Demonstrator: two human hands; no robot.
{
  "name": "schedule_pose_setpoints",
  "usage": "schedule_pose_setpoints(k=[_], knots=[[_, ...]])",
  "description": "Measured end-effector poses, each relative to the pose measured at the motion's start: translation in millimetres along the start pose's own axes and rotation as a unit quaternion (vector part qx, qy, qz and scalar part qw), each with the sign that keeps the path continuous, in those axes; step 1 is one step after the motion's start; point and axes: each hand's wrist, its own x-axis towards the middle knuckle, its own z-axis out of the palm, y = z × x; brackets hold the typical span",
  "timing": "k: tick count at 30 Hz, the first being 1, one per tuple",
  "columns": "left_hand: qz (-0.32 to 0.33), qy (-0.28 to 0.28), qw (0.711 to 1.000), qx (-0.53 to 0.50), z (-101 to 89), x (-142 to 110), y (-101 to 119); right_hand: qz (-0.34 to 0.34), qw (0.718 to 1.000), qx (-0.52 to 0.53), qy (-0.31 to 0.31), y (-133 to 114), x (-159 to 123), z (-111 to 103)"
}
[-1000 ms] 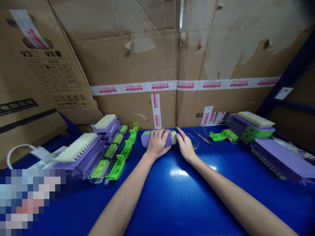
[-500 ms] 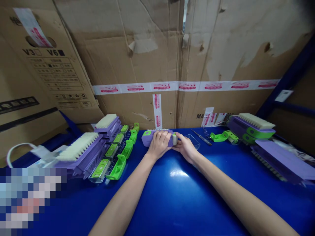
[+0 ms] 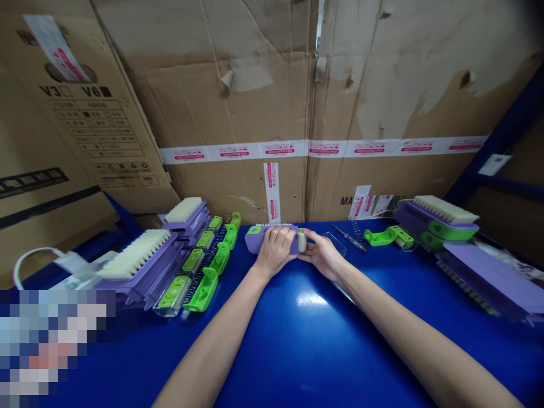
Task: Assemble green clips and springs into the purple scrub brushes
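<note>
A purple brush body (image 3: 256,238) with a green end lies on the blue table (image 3: 297,334) near the cardboard wall. My left hand (image 3: 275,251) rests on top of it with fingers curled over its back, holding it down. My right hand (image 3: 323,254) pinches a small whitish cylinder (image 3: 301,241) against the brush body's right end. A clear plastic piece (image 3: 335,242) lies just behind my right hand.
Purple brushes with white bristles (image 3: 140,258) and a row of green clips (image 3: 212,258) and clear parts lie at left. More brushes (image 3: 437,218), a green clip (image 3: 380,236), a spring and a thin tool (image 3: 347,237) lie at right. Large cardboard boxes (image 3: 272,102) close the back.
My right hand has gone from open beside the brush end to a pinch on the whitish cylinder. The left hand stays on the brush body.
</note>
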Motion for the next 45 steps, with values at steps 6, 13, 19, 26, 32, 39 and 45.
schedule_pose_setpoints(k=[6,13,19,26,32,39,45], knots=[[-0.008,-0.004,1.0,0.019,-0.1,-2,0,0.019,1.0,0.018,-0.015,-2,3,-2],[0.02,0.069,0.997,0.028,-0.3,0,1,0.038,0.999,0.035,-0.009,-4,1,-1],[0.038,0.081,0.995,0.044,-3.1,2,2,0.041,0.999,0.034,-0.012,-1,0,-1],[-0.001,0.094,0.995,0.04,0.9,4,2,-0.11,0.991,-0.077,0.023,14,-5,15],[-0.079,0.081,0.993,0.033,2.2,1,-7,-0.348,0.891,-0.222,0.19,-1,-13,5],[-0.068,0.077,0.994,0.031,-0.5,3,-6,-0.344,0.637,-0.639,0.26,-27,-14,-26],[-0.064,0.091,0.993,0.049,-2.6,5,-4,-0.1,0.537,-0.813,0.201,-21,-18,-30]])
